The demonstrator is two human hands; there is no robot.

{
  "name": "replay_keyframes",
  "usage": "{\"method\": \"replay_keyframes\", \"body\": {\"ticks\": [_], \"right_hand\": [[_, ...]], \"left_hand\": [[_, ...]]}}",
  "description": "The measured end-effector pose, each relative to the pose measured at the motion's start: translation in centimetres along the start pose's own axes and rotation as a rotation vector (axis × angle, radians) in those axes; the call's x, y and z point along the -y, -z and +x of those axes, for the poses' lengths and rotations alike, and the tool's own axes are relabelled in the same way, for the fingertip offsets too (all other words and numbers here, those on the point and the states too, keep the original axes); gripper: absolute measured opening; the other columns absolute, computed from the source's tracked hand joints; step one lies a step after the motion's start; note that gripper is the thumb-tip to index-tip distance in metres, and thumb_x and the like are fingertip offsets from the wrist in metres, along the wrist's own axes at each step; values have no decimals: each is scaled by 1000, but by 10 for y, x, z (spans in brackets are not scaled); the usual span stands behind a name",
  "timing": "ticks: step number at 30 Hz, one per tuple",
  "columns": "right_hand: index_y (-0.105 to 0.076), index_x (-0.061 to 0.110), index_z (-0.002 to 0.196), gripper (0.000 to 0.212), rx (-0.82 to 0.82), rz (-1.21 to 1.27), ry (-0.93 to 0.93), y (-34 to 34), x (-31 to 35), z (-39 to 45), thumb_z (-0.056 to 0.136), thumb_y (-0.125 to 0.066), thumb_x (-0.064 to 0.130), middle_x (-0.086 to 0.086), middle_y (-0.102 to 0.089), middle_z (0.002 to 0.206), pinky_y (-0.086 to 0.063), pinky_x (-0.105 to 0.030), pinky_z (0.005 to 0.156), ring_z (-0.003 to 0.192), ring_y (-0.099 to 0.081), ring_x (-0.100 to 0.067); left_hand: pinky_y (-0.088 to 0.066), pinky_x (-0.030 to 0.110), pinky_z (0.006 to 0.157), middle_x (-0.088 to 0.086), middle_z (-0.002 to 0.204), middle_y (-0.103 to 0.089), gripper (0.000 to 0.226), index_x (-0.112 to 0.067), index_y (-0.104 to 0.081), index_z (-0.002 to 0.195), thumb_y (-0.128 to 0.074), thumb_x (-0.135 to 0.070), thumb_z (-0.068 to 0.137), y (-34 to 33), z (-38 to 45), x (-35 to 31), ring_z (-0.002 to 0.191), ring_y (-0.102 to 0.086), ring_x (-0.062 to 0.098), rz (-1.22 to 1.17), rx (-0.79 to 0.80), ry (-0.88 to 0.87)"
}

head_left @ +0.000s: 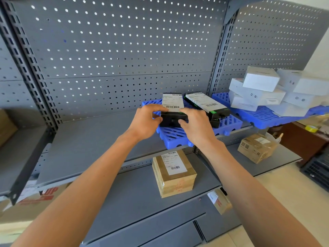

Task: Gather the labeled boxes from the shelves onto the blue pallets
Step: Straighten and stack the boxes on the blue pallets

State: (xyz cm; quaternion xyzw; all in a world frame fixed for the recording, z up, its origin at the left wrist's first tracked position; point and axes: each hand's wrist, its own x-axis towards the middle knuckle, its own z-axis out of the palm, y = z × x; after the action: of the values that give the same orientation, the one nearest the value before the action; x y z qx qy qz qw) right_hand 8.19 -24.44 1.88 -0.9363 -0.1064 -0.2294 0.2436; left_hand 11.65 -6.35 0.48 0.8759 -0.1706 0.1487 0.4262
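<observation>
Left hand [146,122] and right hand [195,125] grip black labeled box [173,111] by near end, on blue pallet [178,138]. Second black box [206,104] already there; white boxes [260,90] on neighbouring pallet [263,116]. Cardboard box [174,172] below left to gather.

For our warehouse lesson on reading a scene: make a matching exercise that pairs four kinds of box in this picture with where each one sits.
Things
1. black box
2. white boxes
3. brown labeled box
4. second black box

Places
A. lower shelf, below the pallet
B. piled on the right blue pallet
C. gripped by both hands over the middle pallet
D. on the middle pallet, no hand on it

Pairs: 1-C, 2-B, 3-A, 4-D
</observation>
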Motion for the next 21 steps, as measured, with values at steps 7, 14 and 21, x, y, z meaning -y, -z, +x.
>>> {"method": "replay_keyframes", "body": {"ticks": [7, 14, 21], "right_hand": [[-57, 11, 139, 45, 9, -13, -12, 0, 3, -3, 95, -63, 6, -13, -68, 118, -50, -32, 90, 104, -64, -29], [-58, 12, 138, 46, 28, 21, 8, 3, -3, -1, 93, -63, 1, -11, -69, 108, -46, -27, 82, 99, -62, -30], [-60, 12, 135, 41, 79, 33, 115, 2, -20, 11, 96, -61, 4, 17, -40, 65, -31, -17, 64, 55, -39, -6]], "left_hand": [[-44, 0, 64, -1, 123, -69, 44, -17, -70, 122, -62, 10, 89, -6, -3, 0, 70, -65, -9, -49, -46, 50], [-42, -2, 66, 7, 116, -72, 40, -15, -71, 120, -69, 7, 86, -11, -11, -4, 66, -60, -18, -66, -117, 63], [-43, 0, 67, 6, 113, -71, 38, -14, -73, 116, -72, 7, 84, -16, -16, -8, 65, -61, -16, -38, -204, 96]]}}
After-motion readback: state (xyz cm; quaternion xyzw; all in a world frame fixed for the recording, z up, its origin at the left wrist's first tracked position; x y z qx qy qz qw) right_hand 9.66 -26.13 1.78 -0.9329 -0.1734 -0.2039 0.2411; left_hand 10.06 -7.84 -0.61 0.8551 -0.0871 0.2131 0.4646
